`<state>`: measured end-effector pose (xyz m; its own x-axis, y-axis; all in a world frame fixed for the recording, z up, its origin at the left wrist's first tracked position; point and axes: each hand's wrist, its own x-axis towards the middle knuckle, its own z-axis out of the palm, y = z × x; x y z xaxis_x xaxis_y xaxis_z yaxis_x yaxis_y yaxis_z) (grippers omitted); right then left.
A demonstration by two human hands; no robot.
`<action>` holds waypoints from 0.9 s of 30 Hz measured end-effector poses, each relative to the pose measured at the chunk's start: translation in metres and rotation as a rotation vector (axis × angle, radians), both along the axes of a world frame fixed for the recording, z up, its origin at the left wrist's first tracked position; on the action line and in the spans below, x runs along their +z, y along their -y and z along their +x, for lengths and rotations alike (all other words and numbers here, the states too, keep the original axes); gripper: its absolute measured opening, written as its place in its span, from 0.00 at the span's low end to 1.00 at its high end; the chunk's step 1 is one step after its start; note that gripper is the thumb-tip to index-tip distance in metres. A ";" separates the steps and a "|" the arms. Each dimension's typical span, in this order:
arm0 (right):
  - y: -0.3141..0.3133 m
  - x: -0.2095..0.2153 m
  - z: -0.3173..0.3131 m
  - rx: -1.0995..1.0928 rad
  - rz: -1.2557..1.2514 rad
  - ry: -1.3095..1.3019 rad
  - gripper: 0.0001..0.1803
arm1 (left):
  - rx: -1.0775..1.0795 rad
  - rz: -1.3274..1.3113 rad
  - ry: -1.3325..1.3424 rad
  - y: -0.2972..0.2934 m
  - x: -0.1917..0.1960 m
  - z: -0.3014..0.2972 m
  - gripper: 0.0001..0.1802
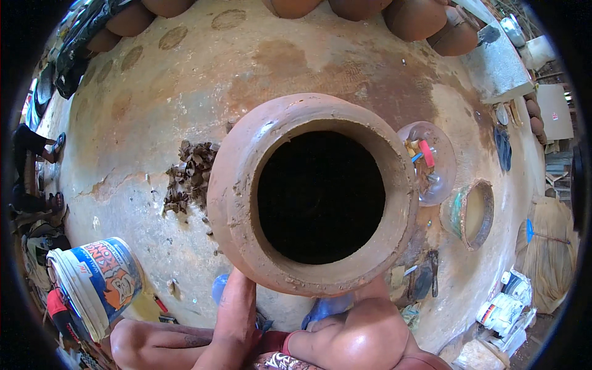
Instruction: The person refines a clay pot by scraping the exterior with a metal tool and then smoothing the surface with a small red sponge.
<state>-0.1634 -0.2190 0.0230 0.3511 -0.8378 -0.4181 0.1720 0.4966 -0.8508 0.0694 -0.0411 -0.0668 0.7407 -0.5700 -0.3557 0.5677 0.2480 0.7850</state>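
Note:
A large round brown clay pot [231,191] fills the middle of the view, its wide mouth turned up toward me. Bits of clay stick to its thick rim [398,203], and the inside is dark. My left forearm [235,308] reaches up to the pot's near left side, where the hand goes out of sight beneath the belly. On the near right, my right arm [376,290] also passes under the pot, that hand hidden too. Whether the hands grip, support or only touch the pot cannot be seen. Blue material [330,308] shows just below the pot.
Dark clay scraps [191,176] lie left of the pot. To its right are a clear plastic bowl [445,163] with small tools and a basin [456,213] of murky liquid. A white bucket [102,277] stands near left. More pots [416,18] line the back; another person's legs [40,148] show far left.

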 end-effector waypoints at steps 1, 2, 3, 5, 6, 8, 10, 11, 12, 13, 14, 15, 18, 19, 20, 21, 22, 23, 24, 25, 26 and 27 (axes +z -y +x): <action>0.001 0.001 0.001 -0.002 -0.007 0.002 0.40 | -0.002 -0.004 -0.001 0.001 -0.001 0.000 0.32; 0.002 0.001 0.001 -0.003 -0.013 0.003 0.40 | -0.008 -0.009 0.000 0.001 -0.002 0.000 0.32; 0.003 0.002 0.001 -0.006 -0.017 0.002 0.40 | -0.007 -0.013 -0.003 0.002 -0.003 0.000 0.32; 0.009 0.004 0.007 0.002 -0.039 0.018 0.40 | 0.000 -0.024 0.006 0.002 -0.006 0.002 0.31; 0.010 0.004 0.010 0.004 -0.045 0.025 0.40 | 0.000 -0.028 0.008 0.001 -0.007 0.004 0.31; 0.014 0.005 0.017 0.005 -0.060 0.049 0.39 | 0.005 -0.035 0.014 0.000 -0.009 0.006 0.31; 0.023 0.006 0.025 -0.002 -0.088 0.071 0.39 | 0.004 -0.056 0.023 0.004 -0.013 0.007 0.31; 0.028 0.008 0.028 -0.009 -0.104 0.083 0.39 | 0.006 -0.069 0.023 0.007 -0.015 0.005 0.31; 0.034 0.010 0.031 -0.019 -0.123 0.095 0.39 | 0.003 -0.080 0.026 0.010 -0.017 0.004 0.31; 0.037 0.010 0.034 -0.017 -0.137 0.106 0.39 | 0.008 -0.087 0.030 0.010 -0.021 0.003 0.31; 0.043 0.011 0.039 -0.023 -0.162 0.121 0.39 | 0.020 -0.100 0.036 0.008 -0.025 0.003 0.31; 0.050 0.014 0.041 -0.035 -0.193 0.127 0.39 | 0.026 -0.113 0.040 0.010 -0.027 0.003 0.31; 0.079 0.037 0.044 -0.080 -0.327 0.143 0.38 | 0.087 -0.135 0.078 0.002 -0.035 0.002 0.31; 0.092 0.050 0.039 -0.100 -0.393 0.139 0.38 | 0.113 -0.145 0.081 0.000 -0.037 -0.005 0.31; 0.100 0.060 0.033 -0.114 -0.454 0.115 0.38 | 0.141 -0.134 0.072 -0.003 -0.025 -0.017 0.31; 0.106 0.069 0.028 -0.119 -0.512 0.084 0.38 | 0.173 -0.152 0.029 -0.002 -0.013 -0.032 0.31; 0.112 0.082 0.017 -0.124 -0.583 0.027 0.40 | 0.181 -0.161 -0.051 0.009 0.024 -0.053 0.32; 0.108 0.107 0.018 -0.116 -0.638 -0.006 0.42 | 0.190 -0.142 -0.091 0.009 0.066 -0.062 0.32; 0.103 0.134 0.018 -0.113 -0.699 -0.040 0.44 | 0.183 -0.086 -0.099 0.006 0.098 -0.069 0.33; 0.098 0.154 0.016 -0.101 -0.759 -0.035 0.43 | 0.171 -0.015 -0.087 0.002 0.118 -0.075 0.34; 0.089 0.172 0.021 -0.082 -0.811 -0.018 0.42 | 0.170 0.107 -0.027 -0.008 0.119 -0.069 0.32; 0.082 0.186 0.024 -0.070 -0.866 -0.006 0.41 | 0.163 0.231 0.021 -0.017 0.117 -0.065 0.30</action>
